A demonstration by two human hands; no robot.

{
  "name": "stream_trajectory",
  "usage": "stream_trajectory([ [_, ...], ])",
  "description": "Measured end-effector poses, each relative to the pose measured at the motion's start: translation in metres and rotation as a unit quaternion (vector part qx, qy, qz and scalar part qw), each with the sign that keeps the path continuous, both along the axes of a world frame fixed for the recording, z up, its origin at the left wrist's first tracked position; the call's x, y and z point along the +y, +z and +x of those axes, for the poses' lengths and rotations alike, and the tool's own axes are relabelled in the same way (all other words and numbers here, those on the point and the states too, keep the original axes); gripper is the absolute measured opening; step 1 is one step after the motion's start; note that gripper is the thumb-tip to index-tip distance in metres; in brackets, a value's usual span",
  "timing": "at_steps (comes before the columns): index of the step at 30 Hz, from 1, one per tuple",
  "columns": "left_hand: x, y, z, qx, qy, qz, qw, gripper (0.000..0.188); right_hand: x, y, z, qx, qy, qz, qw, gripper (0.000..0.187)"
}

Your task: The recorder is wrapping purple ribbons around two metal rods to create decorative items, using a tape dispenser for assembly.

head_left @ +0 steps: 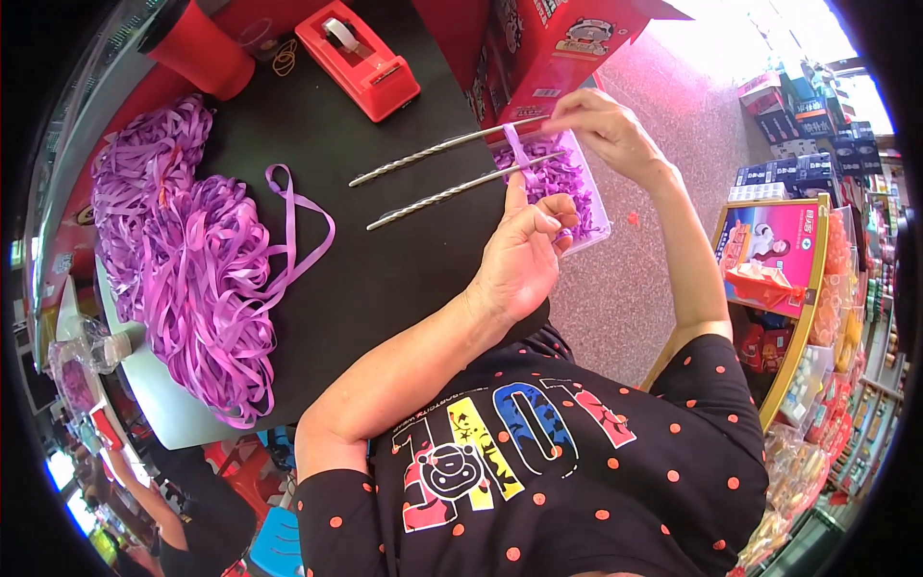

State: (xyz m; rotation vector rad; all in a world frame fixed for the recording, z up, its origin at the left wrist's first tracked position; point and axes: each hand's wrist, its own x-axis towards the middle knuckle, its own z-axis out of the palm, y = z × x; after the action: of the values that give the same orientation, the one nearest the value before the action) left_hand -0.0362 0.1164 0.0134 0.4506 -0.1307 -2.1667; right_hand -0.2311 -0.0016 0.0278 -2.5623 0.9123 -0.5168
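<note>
Two parallel metal chopsticks (423, 204) with twisted shafts reach out over the dark tabletop. A narrow purple ribbon (516, 146) passes across both near their right ends. My left hand (524, 248) is beside the lower chopstick, index finger raised against the ribbon and the other fingers curled, with a bit of purple showing at them. At the far end of the upper chopstick, my right hand (608, 130) pinches with slightly blurred fingertips; what lies between them cannot be made out. Under both hands stands a pale box (598, 223) full of small purple ribbon pieces (575, 183).
A big heap of purple ribbon (207, 288) covers the table's left side, one strand (327, 236) trailing right. A red tape dispenser (361, 60) and red cup (197, 53) stand at the back. Red cartons (553, 53) rise beyond the box; packed shelves line the right.
</note>
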Motion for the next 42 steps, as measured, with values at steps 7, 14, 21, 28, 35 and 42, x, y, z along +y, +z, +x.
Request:
stream_trajectory([
  [7,0.004,0.020,0.000,-0.041,0.025,0.014,0.999,0.073,-0.009,0.002,0.056,-0.175,-0.132,0.331,0.918,0.031],
  [14,0.020,0.072,0.078,-0.471,-0.025,-0.387,0.792,0.046,-0.025,-0.008,0.058,-0.213,-0.114,0.511,0.825,0.020],
  [21,0.002,0.057,0.184,-0.853,0.183,-0.373,0.317,0.015,-0.039,-0.010,-0.002,-0.130,-0.143,0.464,0.864,0.023],
  [28,-0.006,0.026,0.183,-0.950,0.067,-0.269,0.147,0.012,0.000,-0.073,-0.028,-0.038,-0.328,0.171,0.928,0.040],
  [35,0.045,0.081,0.107,-0.782,0.072,-0.469,0.405,0.008,0.098,0.026,0.070,-0.427,-0.114,0.201,0.874,0.055],
  [42,0.041,0.141,0.085,-0.539,-0.076,-0.415,0.729,0.015,0.136,0.064,0.068,-0.382,-0.045,0.478,0.790,0.054],
])
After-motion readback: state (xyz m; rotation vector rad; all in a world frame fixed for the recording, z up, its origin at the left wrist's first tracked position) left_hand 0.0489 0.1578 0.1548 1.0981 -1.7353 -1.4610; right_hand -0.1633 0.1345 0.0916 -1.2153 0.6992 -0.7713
